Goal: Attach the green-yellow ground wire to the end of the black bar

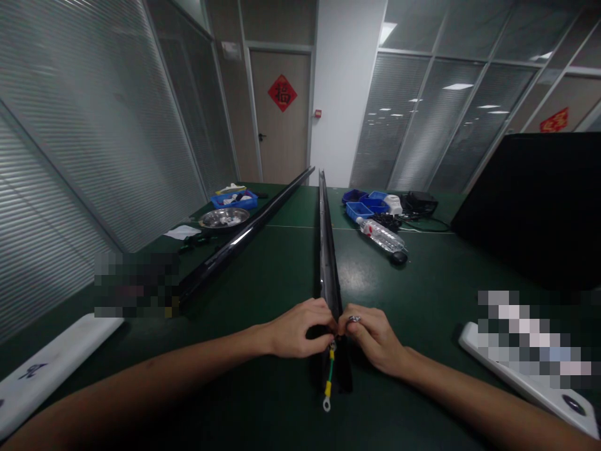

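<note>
A long black channel-shaped rail runs away from me over the green table. At its near end, my left hand is closed, thumb and index finger bent together over the rail. My right hand, with a ring on one finger, is closed against the rail's right side, its fingertips almost meeting the left ones. What the fingertips pinch is hidden. Just below them hangs a short green-and-yellow wire, its upper end by my left thumb. A metal ring terminal forms its lower end.
A second black rail lies diagonally on the left, near a metal bowl and blue tray. To the right are blue bins, a plastic bottle and cables. White devices flank my arms; a large black panel stands right.
</note>
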Motion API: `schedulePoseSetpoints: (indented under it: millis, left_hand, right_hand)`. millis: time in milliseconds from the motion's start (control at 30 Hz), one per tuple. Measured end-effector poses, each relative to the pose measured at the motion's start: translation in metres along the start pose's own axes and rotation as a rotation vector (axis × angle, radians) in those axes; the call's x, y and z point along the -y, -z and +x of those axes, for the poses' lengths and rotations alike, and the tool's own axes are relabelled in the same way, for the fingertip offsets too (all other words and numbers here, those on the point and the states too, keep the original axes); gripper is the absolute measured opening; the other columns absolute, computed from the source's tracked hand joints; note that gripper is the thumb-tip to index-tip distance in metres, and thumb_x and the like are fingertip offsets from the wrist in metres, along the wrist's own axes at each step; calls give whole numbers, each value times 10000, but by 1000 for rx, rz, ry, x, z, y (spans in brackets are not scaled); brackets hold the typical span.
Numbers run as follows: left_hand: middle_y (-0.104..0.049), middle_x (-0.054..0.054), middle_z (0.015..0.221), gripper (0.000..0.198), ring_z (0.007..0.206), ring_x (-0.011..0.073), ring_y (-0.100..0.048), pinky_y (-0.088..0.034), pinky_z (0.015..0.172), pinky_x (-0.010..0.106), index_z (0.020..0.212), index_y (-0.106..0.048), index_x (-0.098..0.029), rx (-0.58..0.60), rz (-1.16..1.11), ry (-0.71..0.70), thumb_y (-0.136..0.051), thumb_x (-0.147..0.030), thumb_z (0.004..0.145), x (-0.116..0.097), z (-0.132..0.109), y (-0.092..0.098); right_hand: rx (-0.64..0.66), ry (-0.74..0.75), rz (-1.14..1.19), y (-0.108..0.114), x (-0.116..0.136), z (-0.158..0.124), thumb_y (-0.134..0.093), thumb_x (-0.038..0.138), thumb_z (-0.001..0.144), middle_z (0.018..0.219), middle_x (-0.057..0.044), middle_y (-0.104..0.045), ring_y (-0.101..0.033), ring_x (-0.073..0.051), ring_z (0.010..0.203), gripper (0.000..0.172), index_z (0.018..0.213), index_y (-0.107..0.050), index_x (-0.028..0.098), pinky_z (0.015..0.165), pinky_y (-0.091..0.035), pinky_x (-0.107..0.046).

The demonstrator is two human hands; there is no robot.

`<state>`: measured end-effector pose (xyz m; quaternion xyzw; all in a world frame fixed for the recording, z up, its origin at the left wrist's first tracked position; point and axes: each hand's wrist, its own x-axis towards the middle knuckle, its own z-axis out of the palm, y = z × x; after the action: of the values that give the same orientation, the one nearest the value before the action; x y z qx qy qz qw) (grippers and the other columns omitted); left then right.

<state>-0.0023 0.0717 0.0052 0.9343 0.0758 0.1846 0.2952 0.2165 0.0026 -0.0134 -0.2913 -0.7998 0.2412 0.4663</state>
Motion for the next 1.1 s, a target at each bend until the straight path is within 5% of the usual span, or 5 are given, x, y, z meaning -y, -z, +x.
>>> schedulePoseSetpoints:
  millis: [1100]
  left_hand:
    - [-720, 52, 1008, 156, 1038, 219, -600, -457, 978, 354, 1037, -720, -196, 26, -1, 6, -569, -220, 1006, 3, 0, -2]
  right_hand:
    - [-90, -114, -44, -1, 6, -1, -670, 391, 993, 586, 29, -657, -555, -98, 443, 285, 809, -693, 174, 483, -429, -211]
